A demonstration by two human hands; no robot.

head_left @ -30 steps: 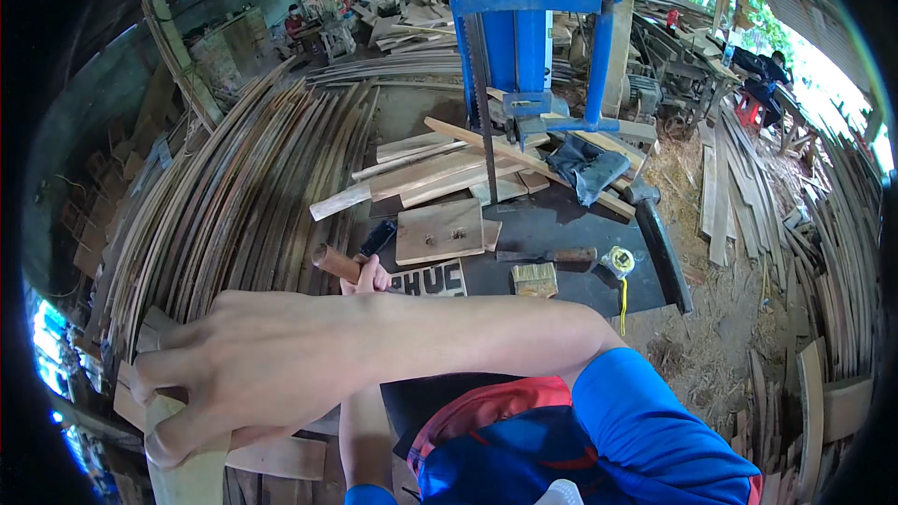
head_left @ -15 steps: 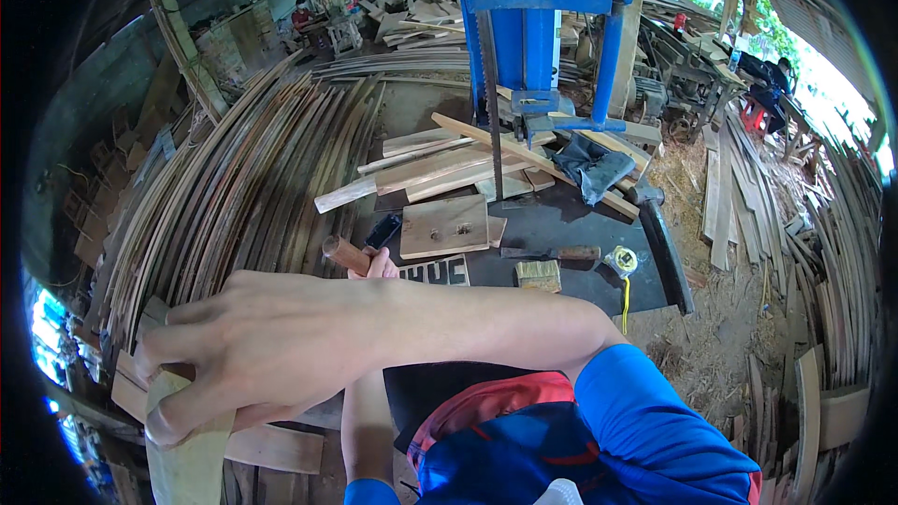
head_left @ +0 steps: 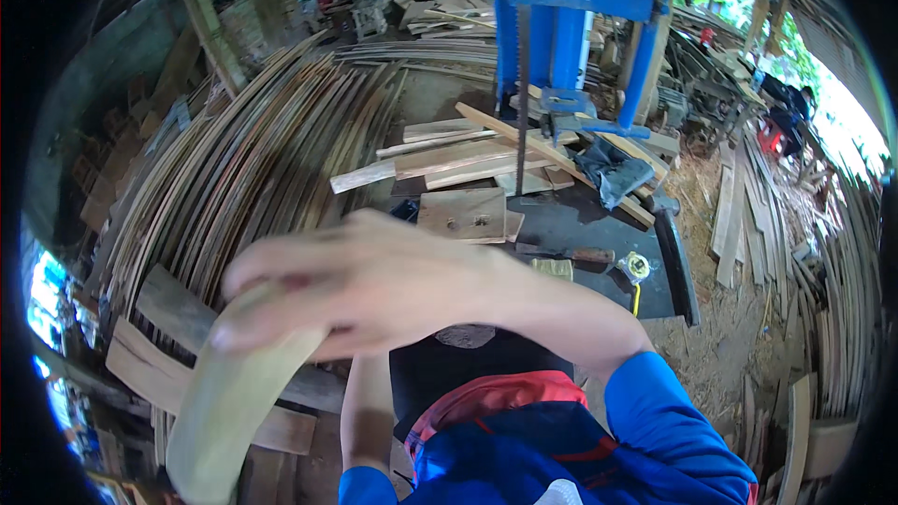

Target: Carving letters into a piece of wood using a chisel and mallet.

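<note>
My right arm reaches across in front of me to the left. My right hand [head_left: 360, 271], smeared by motion, is closed on the upper end of a pale piece of wood [head_left: 224, 411] that slants down to the lower left. Behind it, my left forearm [head_left: 368, 407] rises from the lower edge; the left hand and its fingers are hidden. Beyond the hands, on the dark saw table [head_left: 645, 304], lie a board with two holes [head_left: 463, 213], a wooden-handled tool like a chisel [head_left: 589, 254], a small wood block [head_left: 552, 268] and a yellow tape measure [head_left: 634, 267].
A blue bandsaw [head_left: 547, 51] stands ahead, its toothed blade [head_left: 522, 93] running down to the table. Offcuts [head_left: 449, 164] and a dark plastic bag [head_left: 613, 171] lie around it. Long strips of wood [head_left: 253, 150] fill the left. Two people are in the background, far left and right.
My right hand has moved right with the pale wood, and more of the wood shows. The left hand, earlier round a wooden handle, is now covered. The whole view has shifted slightly.
</note>
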